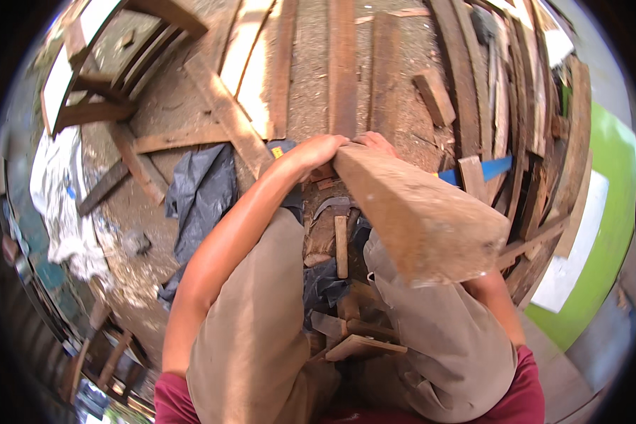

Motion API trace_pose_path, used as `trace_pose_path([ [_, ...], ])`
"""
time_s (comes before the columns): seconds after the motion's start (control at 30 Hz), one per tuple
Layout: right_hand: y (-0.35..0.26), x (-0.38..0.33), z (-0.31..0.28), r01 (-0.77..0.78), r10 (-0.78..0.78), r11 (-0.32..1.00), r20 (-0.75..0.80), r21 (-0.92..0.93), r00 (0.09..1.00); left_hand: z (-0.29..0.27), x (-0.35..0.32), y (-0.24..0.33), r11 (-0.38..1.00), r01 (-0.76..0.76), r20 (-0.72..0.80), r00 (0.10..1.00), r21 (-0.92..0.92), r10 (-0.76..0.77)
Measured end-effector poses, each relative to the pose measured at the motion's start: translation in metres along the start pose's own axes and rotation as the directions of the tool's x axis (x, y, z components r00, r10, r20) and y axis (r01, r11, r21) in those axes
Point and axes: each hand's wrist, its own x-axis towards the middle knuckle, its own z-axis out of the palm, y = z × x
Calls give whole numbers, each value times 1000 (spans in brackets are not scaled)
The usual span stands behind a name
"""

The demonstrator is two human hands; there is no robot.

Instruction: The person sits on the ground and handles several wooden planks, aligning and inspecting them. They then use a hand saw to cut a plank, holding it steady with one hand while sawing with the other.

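Note:
A thick squared wooden beam [417,205] slants over my right thigh, its near end rising toward me. At its far end my left hand [321,151] is closed along the left side. My right hand [378,143] grips the same end from the far right, and the beam hides part of its fingers. Below them, between my knees, an adze-like tool with a curved metal head [334,205] and a short wooden handle [341,247] rests against a wooden block [321,240]. Neither hand touches that tool.
Long planks [343,63] lie on the dirt floor ahead. More boards [519,106] are stacked at the right, beside a blue strip [497,167]. At the left are a wooden chair frame [102,92], dark plastic sheeting [203,191] and white cloth [60,198].

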Motion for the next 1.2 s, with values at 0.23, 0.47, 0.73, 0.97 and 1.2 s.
trace_pose_path([
  [0.23, -17, 14, -22, 148, -155, 980, -45, -131, 987, -26, 22, -32, 452, -351, 61, 839, 820, 541],
  [0.47, -10, 15, -17, 158, -153, 978, 47, -136, 987, -57, 56, -64, 724, -320, -96, 878, 611, 469],
  [0.73, -8, 8, -30, 136, -133, 990, 93, -24, 987, -70, 63, -73, 894, -233, -176, 931, 383, 318],
  [0.97, -24, -1, -18, -1, -5, 997, -74, -77, 997, -23, 25, -27, 638, -203, -108, 904, 742, 413],
  [1.2, -31, 7, -14, 31, -43, 993, -102, -113, 994, 6, -29, 6, 526, -192, -30, 923, 829, 384],
])
